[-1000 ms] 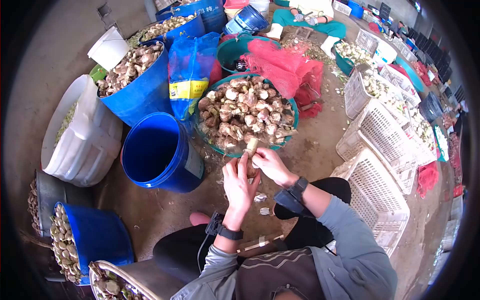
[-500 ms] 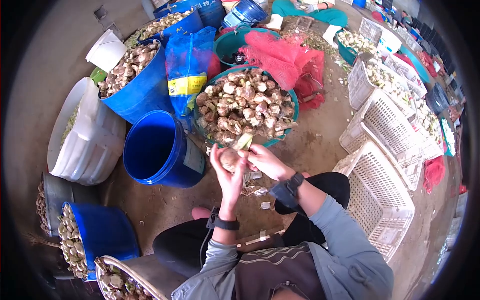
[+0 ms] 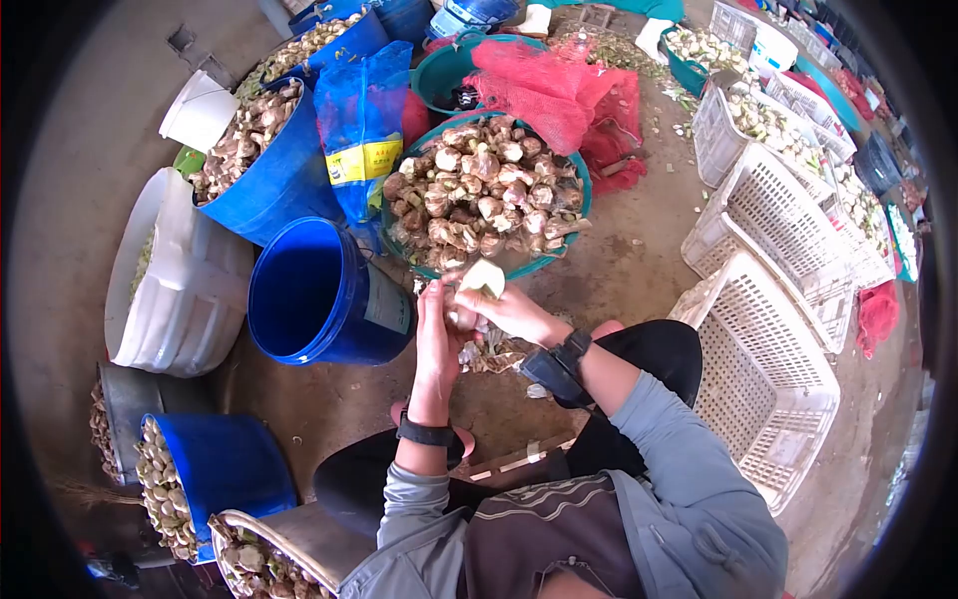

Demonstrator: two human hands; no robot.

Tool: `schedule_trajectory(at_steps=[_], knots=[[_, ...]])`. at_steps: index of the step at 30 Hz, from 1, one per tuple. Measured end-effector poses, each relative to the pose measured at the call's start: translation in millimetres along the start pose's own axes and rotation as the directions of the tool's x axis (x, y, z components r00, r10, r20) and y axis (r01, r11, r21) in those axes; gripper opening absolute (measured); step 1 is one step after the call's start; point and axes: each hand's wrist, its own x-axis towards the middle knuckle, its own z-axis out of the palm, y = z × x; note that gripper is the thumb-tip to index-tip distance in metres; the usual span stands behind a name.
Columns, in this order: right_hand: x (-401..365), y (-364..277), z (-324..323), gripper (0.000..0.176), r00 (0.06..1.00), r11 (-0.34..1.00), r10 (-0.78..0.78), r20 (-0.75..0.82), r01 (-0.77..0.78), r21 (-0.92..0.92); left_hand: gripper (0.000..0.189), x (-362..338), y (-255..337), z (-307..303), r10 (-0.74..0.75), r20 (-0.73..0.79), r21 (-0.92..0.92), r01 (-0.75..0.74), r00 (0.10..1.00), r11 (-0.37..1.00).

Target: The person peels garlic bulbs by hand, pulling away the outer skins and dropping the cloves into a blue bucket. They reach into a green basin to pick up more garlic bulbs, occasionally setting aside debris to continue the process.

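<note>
In the middle of the view, my left hand is closed round a brown-skinned bulb. Against that bulb's top my right hand is closed, with a pale green, cut-looking piece at its fingers. Whether my right hand also holds a tool cannot be seen. Just beyond both hands stands a green tub heaped with brown and white bulbs. Scraps of peel lie on the floor below my hands.
An open blue bucket stands left of my hands. White plastic crates line the right side. Red net bags lie beyond the tub. Blue barrels with bulbs and a white container are at the left.
Both hands have shifted slightly, and my right hand now covers more of the bulb. The pale green piece shows a broader, paler face. The whole view has tilted a little.
</note>
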Motion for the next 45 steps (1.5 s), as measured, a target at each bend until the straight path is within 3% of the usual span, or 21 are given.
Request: schedule_trajectory(at_steps=[1,3,4,5,7,9,11,13,15,17,20,21,22,25,31,33,35,38,39,42,45], knots=[[0.3,-3.5,0.5,0.026,0.955,0.908,0.274,0.117,-0.297,0.295,0.058,-8.0,1.2,1.4,0.063,0.003,0.027,-0.063,0.998,0.998],[-3.0,-2.9,0.0,0.027,0.942,0.853,0.306,0.136,-0.335,0.4,0.065,-11.2,-10.0,4.9,0.464,0.152,0.438,-0.481,0.872,0.76],[-6.0,-2.0,0.1,0.029,0.928,0.782,0.338,0.156,-0.369,0.502,0.073,-10.1,-10.1,2.1,0.596,0.206,0.665,-0.558,0.777,0.497],[-8.1,-4.6,0.9,0.03,0.913,0.699,0.365,0.18,-0.397,0.595,0.066,-5.8,-7.4,-3.5,0.605,0.225,0.691,-0.563,0.764,0.453],[-11.0,-10.2,7.1,0.023,0.976,0.921,0.19,0.11,-0.216,0.325,0.058,-3.3,-10.2,-8.0,0.538,0.021,0.34,-0.512,0.843,0.789],[-2.7,-5.0,9.8,0.021,0.99,0.99,-0.134,-0.042,0.136,0.036,0.043,-0.7,-7.4,-2.6,0.634,-0.038,0.359,-0.582,0.772,0.73],[-6.6,-14.2,-8.9,0.022,0.996,0.994,-0.009,0.083,0.0,0.111,0.047,3.1,1.5,-22.0,0.096,0.024,-0.032,-0.096,0.995,0.995],[-4.3,-22.3,-31.4,0.024,0.886,0.894,0.302,0.351,-0.391,0.217,0.057,4.0,20.3,-31.5,-0.195,0.304,-0.186,0.259,0.933,0.948],[0.8,-14.5,-22.6,0.024,0.928,0.81,0.269,0.258,-0.363,0.46,0.059,8.0,17.5,-28.7,-0.265,0.252,-0.137,0.305,0.931,0.942],[0.3,-9.7,-17.9,0.027,0.92,0.811,0.251,0.3,-0.369,0.453,0.064,11.3,11.1,-34.6,-0.157,0.266,-0.029,0.171,0.951,0.985],[-1.7,13.5,2.4,0.027,0.99,0.929,0.13,0.057,-0.142,0.342,0.073,-2.0,-14.3,-21.4,0.09,0.163,0.142,-0.114,0.983,0.983],[-5.8,10.2,9.7,0.025,1.0,0.999,-0.02,-0.003,0.02,-0.032,0.065,-2.5,-20.3,-9.6,0.165,0.046,0.204,-0.171,0.985,0.964],[-12.3,5.2,9.3,0.027,0.994,0.976,0.097,0.048,-0.104,0.19,0.055,-0.1,-24.7,-11.5,0.151,-0.023,0.175,-0.144,0.988,0.974],[-12.5,-10.1,1.2,0.032,0.969,0.811,0.236,0.077,-0.24,0.533,0.026,1.9,-22.3,8.6,0.26,-0.133,0.143,-0.241,0.957,0.96],[5.3,-11.8,-10.3,0.034,0.814,0.225,0.581,0.023,-0.187,0.956,0.025,7.6,-35.1,-4.6,0.178,0.07,-0.358,-0.142,0.982,0.923],[-0.3,2.7,-27.4,0.033,0.904,0.077,0.35,0.248,-0.291,0.953,0.025,22.9,-53.9,-25.0,0.268,0.188,-0.118,-0.249,0.945,0.961],[5.5,8.6,-19.9,0.027,0.742,0.314,0.65,-0.164,-0.066,0.947,0.028,13.5,-53.4,-10.0,0.21,0.195,-0.011,-0.212,0.958,0.977],[2.8,0.0,-13.8,0.027,0.813,0.855,0.185,-0.552,0.144,0.499,0.042,-10.1,-45.5,8.7,0.153,0.265,0.101,-0.185,0.952,0.978],[-0.3,-7.0,-10.2,0.027,0.812,0.855,0.184,-0.554,0.146,0.498,0.042,-13.4,-37.0,13.8,0.153,0.267,0.101,-0.185,0.952,0.978],[-5.8,-13.7,6.9,0.016,0.908,0.94,-0.313,-0.278,0.338,0.047,0.047,-12.3,-28.1,17.1,-0.145,0.161,-0.434,0.202,0.976,0.878],[-10.3,-14.3,27.3,0.022,0.915,0.73,0.13,-0.381,0.172,0.661,0.04,-4.6,-43.5,16.5,-0.052,-0.085,-0.32,0.022,0.995,0.947]])
